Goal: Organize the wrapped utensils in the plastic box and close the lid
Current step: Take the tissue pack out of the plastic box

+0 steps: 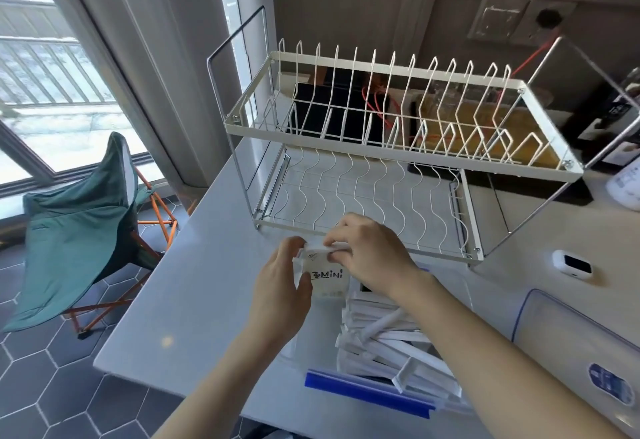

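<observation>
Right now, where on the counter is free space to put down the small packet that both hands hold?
The counter is bare left of the left hand, up to its edge. Another bare strip lies right of the dish rack, around the small white device. It is crowded near the plastic box of wrapped utensils and the lid.

Open counter (194,300) lies to the left of the plastic box (367,388), up to the counter edge. Directly behind the box, a two-tier wire dish rack (381,147) blocks passage toward the wall. To the right, the clear lid (568,341) lies beside the box; a small white device (571,263) sits beyond it. Wrapped utensils (391,345) crowd the box interior.
</observation>
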